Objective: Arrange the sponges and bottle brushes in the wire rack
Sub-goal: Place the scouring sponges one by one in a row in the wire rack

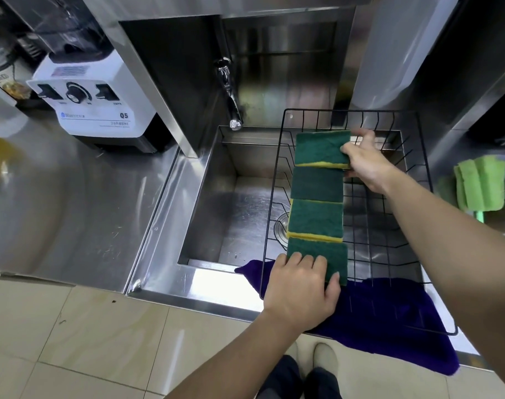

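A black wire rack [277, 180] sits over the right part of the sink. Several green-and-yellow sponges lie in a row along its left side, green face up. My right hand [363, 162] grips the right edge of the farthest sponge [320, 149], which is slightly raised. My left hand [301, 286] rests with its fingers flat on the nearest sponge [323, 250]. Two more sponges [316, 201] lie between them. No bottle brush is clearly in view.
A purple cloth [389, 309] lies under the rack's front edge. A steel sink [234, 208] with a tap [231, 96] is on the left. A white blender base [95, 105] stands on the counter. Green cloths [478, 182] lie at right.
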Tool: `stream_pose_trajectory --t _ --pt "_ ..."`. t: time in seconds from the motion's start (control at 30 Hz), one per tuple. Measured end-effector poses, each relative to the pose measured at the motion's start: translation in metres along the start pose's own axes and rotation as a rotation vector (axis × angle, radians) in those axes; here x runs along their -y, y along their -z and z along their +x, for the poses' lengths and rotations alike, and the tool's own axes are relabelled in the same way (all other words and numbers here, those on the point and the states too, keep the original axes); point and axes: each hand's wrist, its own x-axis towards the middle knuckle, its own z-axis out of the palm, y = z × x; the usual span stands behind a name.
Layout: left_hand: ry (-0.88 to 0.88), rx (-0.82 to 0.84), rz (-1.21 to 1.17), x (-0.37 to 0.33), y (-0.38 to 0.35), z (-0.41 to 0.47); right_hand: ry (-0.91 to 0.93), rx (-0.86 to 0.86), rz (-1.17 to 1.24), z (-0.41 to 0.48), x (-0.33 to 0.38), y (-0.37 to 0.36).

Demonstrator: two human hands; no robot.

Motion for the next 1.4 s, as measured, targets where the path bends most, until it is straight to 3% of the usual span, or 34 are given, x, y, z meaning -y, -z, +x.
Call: stream_pose_trajectory --t 0.27,0.7,0.9,1.1,1.23,1.4 --pt "-0.001 0.011 -0.001 0.000 0.000 0.000 0.005 -0.110 -0.271 0.006 -0.010 -0.006" --pt "-0.010 -0.004 -0.010 0.000 0.001 0.001 0.008 -0.179 -0.412 -0.006 0.000 -0.004" --pt "-0.011 -0.026 -0.005 0.001 -0.001 0.001 0.171 -0.357 -0.382 -0.032 0.016 0.030" --pt "-0.084 -0.054 0.012 -0.001 -0.001 0.001 0.233 -0.715 -0.258 -0.061 0.001 0.088" --pt "-0.157 -0.064 0.034 -0.015 -0.001 0.003 0.084 -0.837 -0.417 -0.084 -0.025 0.116" --pt "-0.238 -0.041 0.019 -0.043 -0.009 0.005 -0.194 -0.779 -0.440 -0.108 -0.061 0.131"
